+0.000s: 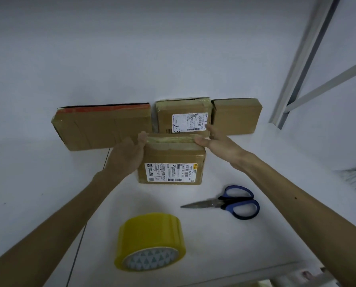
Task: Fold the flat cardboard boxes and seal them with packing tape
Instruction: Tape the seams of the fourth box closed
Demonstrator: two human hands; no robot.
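At the middle of the white table point(204, 235), the front box point(173, 158) is stood on edge, closed, with its printed shipping label turned toward the camera and its top edge covered in glossy tape. Its left side is gripped by the left hand point(127, 156), whose thumb and fingertips are curled over the upper left corner. Its right side is pressed by the right hand point(220, 146), with the fingers held straight and the thumb laid on the top edge. Just behind it, three more closed boxes are lined up in a row: a wide box point(102, 129) with a red strip at the left, a labelled box point(183, 119) at the centre, and a plain box point(237, 117) at the right. Nearer the camera, a yellow tape roll point(150, 235) is seen with its patterned core facing the viewer. Blue-handled scissors point(226, 201) are laid to its right, blades together, apart from it.
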